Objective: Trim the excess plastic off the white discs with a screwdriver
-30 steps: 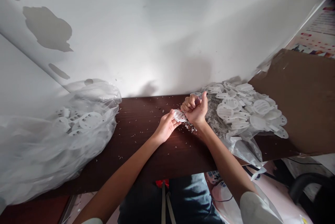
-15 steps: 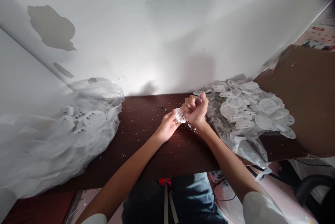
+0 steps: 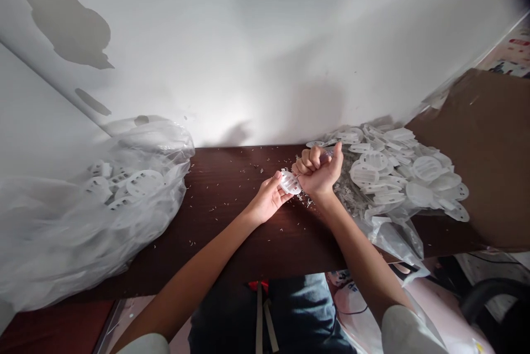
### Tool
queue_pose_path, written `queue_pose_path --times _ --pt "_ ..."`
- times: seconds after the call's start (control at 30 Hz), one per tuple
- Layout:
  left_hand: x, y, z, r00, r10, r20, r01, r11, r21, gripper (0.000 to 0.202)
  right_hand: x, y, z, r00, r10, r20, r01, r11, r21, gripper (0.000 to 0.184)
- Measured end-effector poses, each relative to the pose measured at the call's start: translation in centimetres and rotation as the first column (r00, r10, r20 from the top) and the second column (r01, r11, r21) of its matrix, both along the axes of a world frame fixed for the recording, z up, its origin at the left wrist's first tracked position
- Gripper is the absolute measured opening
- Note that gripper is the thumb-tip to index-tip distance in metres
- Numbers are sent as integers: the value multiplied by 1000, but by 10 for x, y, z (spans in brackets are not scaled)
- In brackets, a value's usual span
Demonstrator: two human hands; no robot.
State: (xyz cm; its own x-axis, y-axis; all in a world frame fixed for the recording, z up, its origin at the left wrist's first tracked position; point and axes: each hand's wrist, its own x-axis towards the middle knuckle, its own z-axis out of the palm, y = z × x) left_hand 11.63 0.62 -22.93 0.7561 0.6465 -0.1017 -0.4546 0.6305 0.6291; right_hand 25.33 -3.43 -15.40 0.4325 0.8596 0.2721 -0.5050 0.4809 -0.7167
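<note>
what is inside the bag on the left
White slotted pieces show inside; the cloudy bag covers what lies lower, so that cannot be made out.

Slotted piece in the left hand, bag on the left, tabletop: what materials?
Slotted piece: probably moulded plastic, whitish; thin, with clean-edged slots.
Bag: likely plastic film, glossy; see-through, wrinkled, highlights on the folds.
Tabletop: dark red-brown, slight sheen; wood or wood-look laminate, can't tell which.
</note>
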Motion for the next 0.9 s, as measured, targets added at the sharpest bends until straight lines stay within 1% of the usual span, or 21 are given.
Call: queue_pose_path --times 0.13,0.37,0.53,0.63,0.8,0.9 --pt "0 1 -1 1000 -2 14 3 1000 -8 46 -1 -1 -1 1000 -21 4 21 1000 -11 78" --pt "0 1 -3 1000 2 15 -2 1000 -25 46 0 -1 -1 999 -20 -29 21 999 30 77" --pt "0 1 -3 1000 -2 7 2 1000 -31 47 0 -1 -1 998 -50 -27 49 999 -8 76" --pt "0 1 -3 1000 -3 6 3 999 -40 48 -1 -1 -1 998 -44 -39 45 999 13 75" --pt "1 1 -2 1000 6 -8 -7 998 -63 47 -2 -2 0 999 -48 -5 48 999 0 77" --pt "0 1 -1 1000 5 -8 -6 998 -64 48 -3 -2 0 999 -45 -8 45 999 18 78"
